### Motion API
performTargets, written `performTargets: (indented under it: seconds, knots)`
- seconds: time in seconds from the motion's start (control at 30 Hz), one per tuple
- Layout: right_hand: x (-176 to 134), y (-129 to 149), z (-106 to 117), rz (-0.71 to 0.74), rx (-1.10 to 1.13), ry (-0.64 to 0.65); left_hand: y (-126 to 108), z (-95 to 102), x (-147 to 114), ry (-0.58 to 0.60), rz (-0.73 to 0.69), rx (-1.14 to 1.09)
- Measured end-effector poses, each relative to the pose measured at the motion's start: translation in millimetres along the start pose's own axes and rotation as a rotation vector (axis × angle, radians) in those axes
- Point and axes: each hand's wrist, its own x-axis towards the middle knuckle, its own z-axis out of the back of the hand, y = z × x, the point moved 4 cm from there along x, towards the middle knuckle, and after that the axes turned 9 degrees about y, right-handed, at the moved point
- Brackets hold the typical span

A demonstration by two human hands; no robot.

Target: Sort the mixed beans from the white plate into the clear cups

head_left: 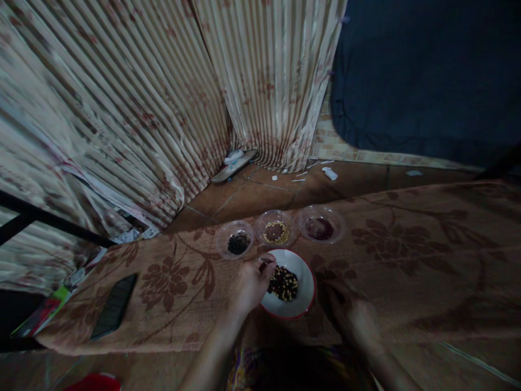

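A white bowl with a red rim (306,282) stands on the cloth in front of me, holding a mix of dark beans and yellow grains (285,283). My left hand (253,282) is at the bowl's upper left edge, thumb and fingers pinched together; what they hold, if anything, is too small to make out. Just right of the bowl is my right hand (352,309), blurred and in shadow, its fingers unclear. Behind the bowl, three clear plastic bowls sit in a row: one with black beans (238,244), one with yellow grains (277,232), one with dark red beans (319,228).
A brown floral cloth (386,277) covers the long surface. A dark phone (114,307) lies at the left. Beyond the far edge are striped curtains (268,81), a slipper (234,165) and small white litter on the tiled floor. Something red (95,382) shows at lower left.
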Motion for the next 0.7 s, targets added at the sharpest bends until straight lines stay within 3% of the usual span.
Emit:
performTargets:
  seconds: [0.2, 0.7]
  knots:
    - [-1.0, -0.6, -0.7, -0.022, 0.014, 0.015, -7.7, -1.7, -3.0, 0.005, 0.012, 0.074]
    - [-0.9, -1.1, -1.1, -0.019, 0.002, 0.025, -1.9, -9.0, -2.3, -0.028, 0.025, 0.103]
